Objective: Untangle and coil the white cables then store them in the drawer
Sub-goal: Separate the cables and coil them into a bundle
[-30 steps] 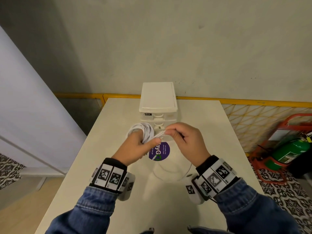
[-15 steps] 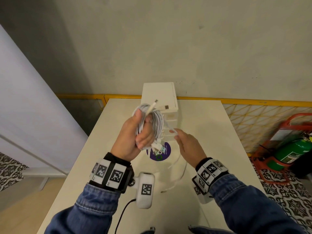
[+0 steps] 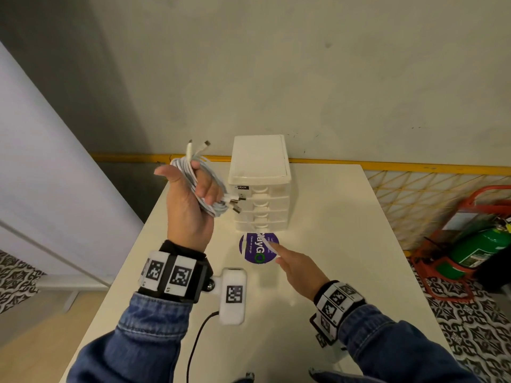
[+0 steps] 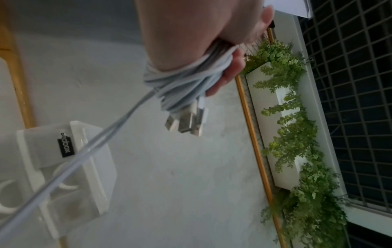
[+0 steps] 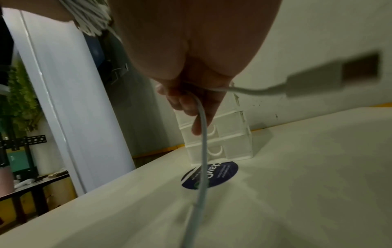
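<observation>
The white cables [image 3: 206, 189] sit as a loose bundle of loops in the left hand [image 3: 190, 205], raised above the table and just left of the drawer unit, the fingers curled round the loops; several USB plugs [image 4: 186, 122] poke out below the fingers and two smaller plugs stick up above the thumb. One strand [image 4: 95, 142] runs out of the bundle, down and across to the right hand [image 3: 300, 268], which hovers low over the table with fingers mostly extended; in the right wrist view the strand [image 5: 202, 151] passes between those fingers and its plug end [image 5: 331, 75] swings free beside the palm, so the hand seems to be lightly pinching it, though the exact grip is hard to make out. I judge the cables light, limp and somewhat springy: loops will slide apart unless held across the whole bundle, so the middle of the coil is the place to hold, not the plugs.

The white drawer unit [image 3: 261, 189], all drawers closed, stands just beyond both hands; a small black label [image 4: 66, 146] at its top front corner reads something like "abox", first letters unclear. Between the right hand's fingertips and the unit a round purple sticker [image 3: 255, 248] lies on the table [image 3: 345, 230], with "ayGO" and small text, "Clean as you go", partly crossed by the strand
</observation>
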Demonstrator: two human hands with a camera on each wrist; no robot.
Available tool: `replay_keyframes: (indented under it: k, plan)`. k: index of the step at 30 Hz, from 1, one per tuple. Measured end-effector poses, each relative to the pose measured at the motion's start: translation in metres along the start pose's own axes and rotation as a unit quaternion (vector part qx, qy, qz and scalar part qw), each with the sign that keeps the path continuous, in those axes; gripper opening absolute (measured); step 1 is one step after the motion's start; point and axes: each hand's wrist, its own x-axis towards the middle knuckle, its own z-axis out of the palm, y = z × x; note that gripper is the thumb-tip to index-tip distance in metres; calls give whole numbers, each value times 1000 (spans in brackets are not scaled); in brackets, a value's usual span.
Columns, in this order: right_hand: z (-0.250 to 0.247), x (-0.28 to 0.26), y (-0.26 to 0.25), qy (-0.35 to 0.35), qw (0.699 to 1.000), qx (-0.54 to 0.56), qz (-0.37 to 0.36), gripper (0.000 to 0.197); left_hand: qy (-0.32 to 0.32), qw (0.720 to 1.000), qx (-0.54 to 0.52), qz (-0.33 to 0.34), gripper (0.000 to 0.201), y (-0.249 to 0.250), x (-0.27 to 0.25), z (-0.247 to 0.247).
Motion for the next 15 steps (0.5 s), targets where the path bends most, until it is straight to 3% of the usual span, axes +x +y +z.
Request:
replay_keyframes:
  k: [5, 9, 12, 13, 15]
  plan:
    - [1, -7, -10, 4, 999, -8, -52, 43, 148, 978, 130, 63, 47, -5, -1, -15]
    - [-3, -12, -27, 5, 992, -17, -126, 26, 199, 905, 361, 101, 24, -11, -9, -23]
    - [-10, -12, -43, -23, 987, 14, -160, 22, 144, 833, 529, 79, 9, -18, -13, -33]
    - [-14, -11, -49, -24, 984, 18, -176, 18, 107, 805, 581, 55, 15, -21, -16, -37]
    - [-24, -9, -59, 3, 976, 29, -214, 16, 32, 758, 651, -1, 56, -30, -22, -46]
